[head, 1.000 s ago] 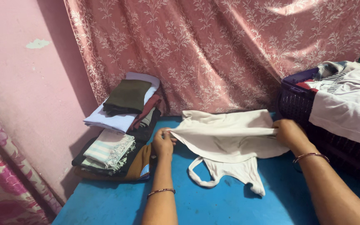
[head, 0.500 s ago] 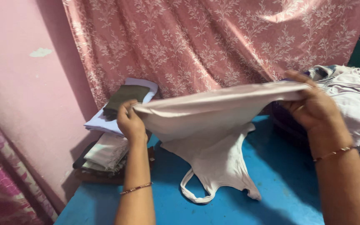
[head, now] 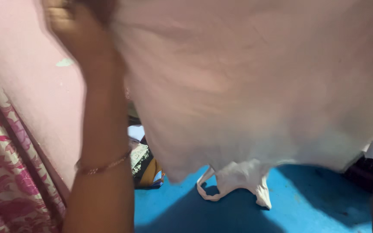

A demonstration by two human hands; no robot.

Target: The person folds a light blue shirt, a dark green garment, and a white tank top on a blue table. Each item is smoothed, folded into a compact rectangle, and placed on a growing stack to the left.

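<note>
Above the blue table, against a pink wall, hangs a white undershirt. It looks light, soft and floppy, best held along its edge. The left hand is closed on its upper corner; the right hand is out of view.

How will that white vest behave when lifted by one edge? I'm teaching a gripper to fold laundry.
Probably very floppy: the white vest hangs in a sagging sheet from the left hand. Likely light, since its straps dangle loosely onto the blue table.
</note>
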